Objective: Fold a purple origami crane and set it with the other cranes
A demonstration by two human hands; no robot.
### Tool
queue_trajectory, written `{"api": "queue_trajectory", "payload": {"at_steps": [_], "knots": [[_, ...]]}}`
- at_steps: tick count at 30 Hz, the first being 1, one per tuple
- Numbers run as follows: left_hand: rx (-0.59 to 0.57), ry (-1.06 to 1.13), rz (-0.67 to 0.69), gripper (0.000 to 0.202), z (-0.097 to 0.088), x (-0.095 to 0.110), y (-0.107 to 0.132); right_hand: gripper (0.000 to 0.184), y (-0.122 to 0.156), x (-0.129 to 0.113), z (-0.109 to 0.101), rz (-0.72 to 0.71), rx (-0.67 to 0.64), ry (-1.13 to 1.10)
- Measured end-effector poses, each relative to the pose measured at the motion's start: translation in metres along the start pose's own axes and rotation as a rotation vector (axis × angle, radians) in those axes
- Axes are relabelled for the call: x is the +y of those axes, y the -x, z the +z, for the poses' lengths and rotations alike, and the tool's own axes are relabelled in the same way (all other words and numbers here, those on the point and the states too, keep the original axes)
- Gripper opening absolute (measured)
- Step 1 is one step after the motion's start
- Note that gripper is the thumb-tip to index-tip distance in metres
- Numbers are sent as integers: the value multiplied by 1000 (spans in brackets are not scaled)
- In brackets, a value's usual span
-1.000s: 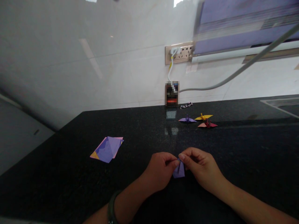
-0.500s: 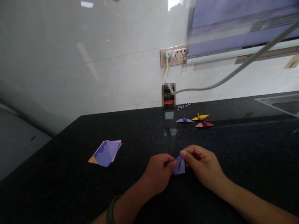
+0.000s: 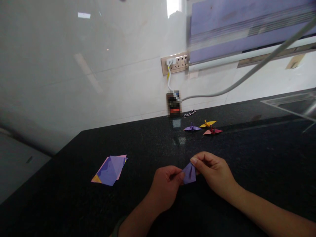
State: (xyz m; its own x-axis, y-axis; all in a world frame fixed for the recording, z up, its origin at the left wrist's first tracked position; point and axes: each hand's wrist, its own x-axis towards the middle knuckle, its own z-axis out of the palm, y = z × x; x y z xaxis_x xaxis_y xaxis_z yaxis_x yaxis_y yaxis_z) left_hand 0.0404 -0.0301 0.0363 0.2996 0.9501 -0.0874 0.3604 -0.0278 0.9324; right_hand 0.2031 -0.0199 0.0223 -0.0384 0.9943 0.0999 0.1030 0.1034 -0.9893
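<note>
A small purple piece of folded origami paper [image 3: 189, 174] is held between my two hands, just above the dark countertop [image 3: 138, 141]. My left hand [image 3: 166, 186] pinches its left edge between thumb and finger. At the upper right edge, my right hand [image 3: 216, 172] grips the paper between thumb and forefinger, its other fingers curled. A crease or slit runs down the paper's middle. Beyond the hands sit three folded paper cranes: a purple crane [image 3: 192, 128], a yellow crane [image 3: 208, 124] and a red-pink crane [image 3: 213, 131].
To the left lies a loose stack of purple, pink and yellow paper sheets [image 3: 110, 171]. Against the wall stands a small pixelated box [image 3: 174, 104], with a beaded strand [image 3: 190, 114] beside it. A grey cable [image 3: 237, 87] crosses the upper right. A wall socket [image 3: 175, 64] holds a white plug.
The camera view has tilted and shifted slightly. My left hand has drawn a little to the left, and the purple paper looks more spread. Both hands keep their pinch.
</note>
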Motion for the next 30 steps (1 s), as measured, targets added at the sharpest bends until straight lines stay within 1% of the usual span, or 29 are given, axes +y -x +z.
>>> {"api": "queue_trajectory", "payload": {"at_steps": [2, 4, 6, 8, 13, 17, 20, 23, 26, 30], "knots": [[13, 57, -10, 22, 0, 0, 0, 20, -1, 0, 1, 23, -55, -68], [35, 97, -10, 22, 0, 1, -2, 21, -1, -1, 2, 57, -156, -118], [66, 128, -1, 22, -1, 1, -3, 21, -1, -1, 4, 89, -257, -118], [87, 164, 4, 23, -1, 0, -4, 21, 0, -1, 5, 115, -308, -94], [66, 276, 26, 22, 1, -3, -5, 25, 3, -1, 8, 160, -289, -63], [90, 309, 21, 21, 1, -4, -5, 26, 6, 0, 11, 179, -347, -37], [111, 310, -20, 20, 1, -5, -5, 25, 8, 1, 11, 165, -377, 1], [104, 314, -35, 19, 0, -5, -4, 25, 9, 1, 10, 148, -394, 18], [116, 301, -14, 18, -1, -2, -2, 26, 8, 0, 10, 130, -416, -16], [161, 298, 48, 15, -1, -1, -2, 23, 7, 0, 12, 116, -435, -43]]}}
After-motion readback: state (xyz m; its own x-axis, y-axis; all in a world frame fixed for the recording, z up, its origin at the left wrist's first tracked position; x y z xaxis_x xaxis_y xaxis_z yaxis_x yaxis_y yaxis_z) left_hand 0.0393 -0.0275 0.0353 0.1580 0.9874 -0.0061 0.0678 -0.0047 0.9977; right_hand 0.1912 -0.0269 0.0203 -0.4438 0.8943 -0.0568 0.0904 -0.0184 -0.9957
